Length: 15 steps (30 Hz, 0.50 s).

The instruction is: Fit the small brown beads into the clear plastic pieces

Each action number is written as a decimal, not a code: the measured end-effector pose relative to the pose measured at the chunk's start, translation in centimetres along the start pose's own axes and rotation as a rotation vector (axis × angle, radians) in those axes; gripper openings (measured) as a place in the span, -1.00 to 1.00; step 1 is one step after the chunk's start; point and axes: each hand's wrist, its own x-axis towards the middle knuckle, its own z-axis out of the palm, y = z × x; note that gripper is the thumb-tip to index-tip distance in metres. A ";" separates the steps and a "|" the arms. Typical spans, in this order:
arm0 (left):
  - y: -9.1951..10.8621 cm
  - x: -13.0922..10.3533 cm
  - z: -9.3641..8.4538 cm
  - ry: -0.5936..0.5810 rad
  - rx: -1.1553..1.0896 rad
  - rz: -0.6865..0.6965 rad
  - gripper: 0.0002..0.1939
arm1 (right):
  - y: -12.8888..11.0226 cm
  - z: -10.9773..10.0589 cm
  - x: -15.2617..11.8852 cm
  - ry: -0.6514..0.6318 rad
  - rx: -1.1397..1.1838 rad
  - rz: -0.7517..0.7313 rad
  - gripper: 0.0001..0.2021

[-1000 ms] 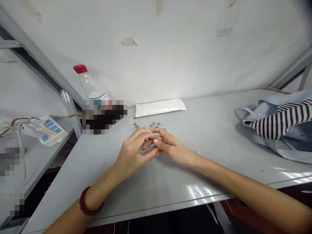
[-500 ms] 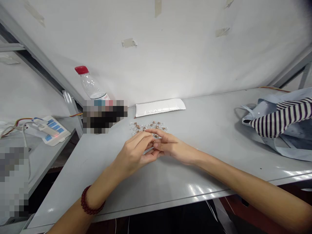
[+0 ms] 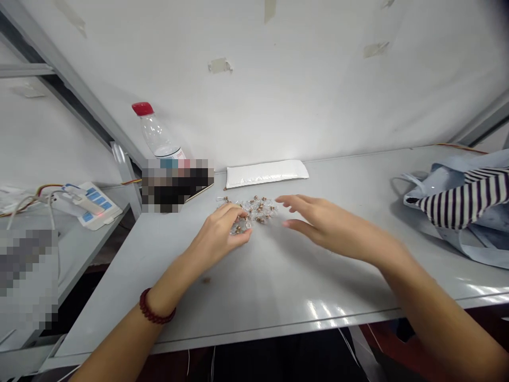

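My left hand [image 3: 217,231] is at the near left edge of a pile of small clear pieces with brown tops [image 3: 260,209], which look like tiny corked bottles. Its thumb and fingers curl around a small clear bottle [image 3: 247,223]; the fingers partly hide their hold on it. More brown-topped pieces show in the gap of that hand. To the right of the pile, my right hand [image 3: 322,220] hovers with thumb and fingers apart, holding nothing. A small blurred brown bit [image 3: 206,280] shows beside my left forearm.
Behind the pile a white padded packet [image 3: 266,173] lies near the wall. A red-capped bottle [image 3: 159,135] stands at back left by a blurred dark object [image 3: 175,188]. At right sits a bag with striped cloth [image 3: 449,204]; a power strip [image 3: 95,207] is far left.
My hands were together in front of the pile and have come apart. The right hand moved right and opened; the left stays by the pieces. The brown bit now shows near my left forearm.
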 end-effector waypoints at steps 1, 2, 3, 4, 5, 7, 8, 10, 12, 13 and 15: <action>-0.2 0.1 0.0 -0.018 0.025 -0.028 -0.80 | 0.7 -0.7 -0.4 0.008 -0.046 0.032 -0.56; -0.4 0.2 -0.1 -0.028 0.047 -0.057 -0.75 | 1.5 -1.2 -0.8 0.011 -0.090 0.070 -0.54; -0.5 0.3 -0.4 -0.032 0.065 -0.092 -0.71 | 2.3 -1.6 -1.2 -0.004 -0.128 0.104 -0.52; -0.6 0.4 -0.8 -0.031 0.075 -0.136 -0.67 | 3.0 -1.9 -1.6 -0.034 -0.160 0.134 -0.50; -0.7 0.6 -1.4 -0.033 0.075 -0.187 -0.66 | 3.7 -2.0 -1.8 -0.110 -0.181 0.157 -0.48; -1.0 0.7 -3.1 -0.089 0.043 -0.321 -0.70 | 4.4 -1.9 -2.1 -0.216 -0.207 0.194 -0.51; -1.1 0.6 -4.1 -0.165 0.014 -0.387 -0.73 | 4.5 -1.7 -2.0 -0.255 -0.213 0.203 -0.57; -1.3 0.3 -6.0 -0.486 -0.067 -0.508 -0.78 | 4.1 -1.2 -1.7 -0.296 -0.221 0.218 -0.76; -1.2 -0.1 -7.4 -0.879 -0.186 -0.601 -0.79 | 3.3 -0.8 -1.2 -0.335 -0.229 0.235 -0.91; -1.1 -0.3 -7.8 -0.999 -0.228 -0.633 -0.78 | 3.0 -0.6 -1.0 -0.356 -0.230 0.240 -0.92; -0.6 -0.6 -7.9 -1.097 -0.246 -0.672 -0.78 | 2.6 -0.3 -0.5 -0.372 -0.224 0.230 -0.91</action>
